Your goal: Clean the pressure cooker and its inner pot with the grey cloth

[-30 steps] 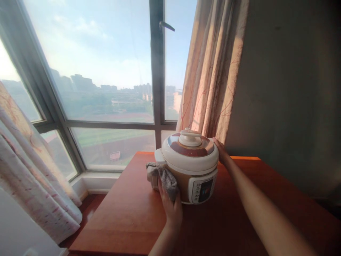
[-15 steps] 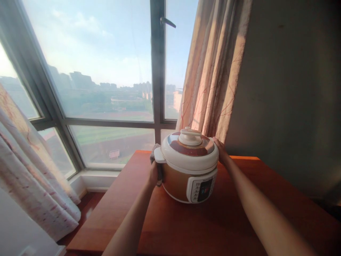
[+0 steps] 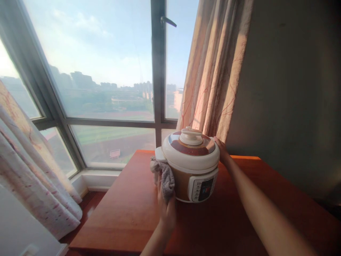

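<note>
A white and brown electric pressure cooker (image 3: 181,183) stands upright on the reddish wooden table (image 3: 119,213), its lid (image 3: 191,151) on and its control panel facing front right. My left hand (image 3: 167,209) holds a grey cloth (image 3: 167,179) against the left front of the cooker's body, below the white side handle (image 3: 160,154). At the far right side of the cooker is my right hand (image 3: 222,149), gripping the edge by the lid. The cooker hides part of its fingers.
Behind the table is a large window (image 3: 112,89) with a grey frame. A patterned curtain (image 3: 210,78) hangs behind the cooker and another curtain (image 3: 34,177) hangs at the left. A dark grey wall (image 3: 279,89) stands at the right.
My left hand has moved with the cloth from the cooker's left side, by the handle, down and toward the front of its body. My right hand stays in place.
</note>
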Demonstrator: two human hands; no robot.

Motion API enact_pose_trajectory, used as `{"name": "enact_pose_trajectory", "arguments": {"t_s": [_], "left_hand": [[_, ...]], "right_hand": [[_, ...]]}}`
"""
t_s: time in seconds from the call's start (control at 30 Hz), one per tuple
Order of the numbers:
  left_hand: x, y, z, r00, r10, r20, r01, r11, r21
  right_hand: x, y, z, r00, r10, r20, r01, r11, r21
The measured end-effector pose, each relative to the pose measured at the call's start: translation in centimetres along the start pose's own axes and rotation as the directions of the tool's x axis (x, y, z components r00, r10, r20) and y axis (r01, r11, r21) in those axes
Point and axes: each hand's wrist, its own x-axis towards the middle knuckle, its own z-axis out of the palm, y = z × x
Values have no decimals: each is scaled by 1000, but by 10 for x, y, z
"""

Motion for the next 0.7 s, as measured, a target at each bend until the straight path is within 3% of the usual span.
{"name": "enact_pose_trajectory", "arguments": {"t_s": [0.07,0.17,0.3,0.37,0.47,0.57,0.63,0.7], "left_hand": [[-15,6,3,980,182,79,-186,982,38],[-16,10,8,908,375,189,-403,905,138],[7,14,8,848,453,277,-517,822,240],[16,17,4,847,458,270,-515,833,200],[15,18,-2,916,356,184,-372,926,59],[-4,8,-3,999,47,25,-45,997,-58],[-19,-3,1,981,-182,-68,177,982,-72],[-27,-13,8,952,-278,-126,274,961,-50]], "right_hand": [[0,2,-1,1000,0,-6,0,1000,9],[2,4,-2,1000,3,3,-3,1000,23],[3,6,-2,1000,7,24,-8,999,41],[3,7,-3,1000,9,27,-10,999,46],[3,8,-3,999,15,31,-16,998,53],[3,8,-2,999,12,30,-14,998,57],[3,8,-2,1000,8,21,-9,998,57],[2,7,-1,1000,5,12,-6,998,54]]}}
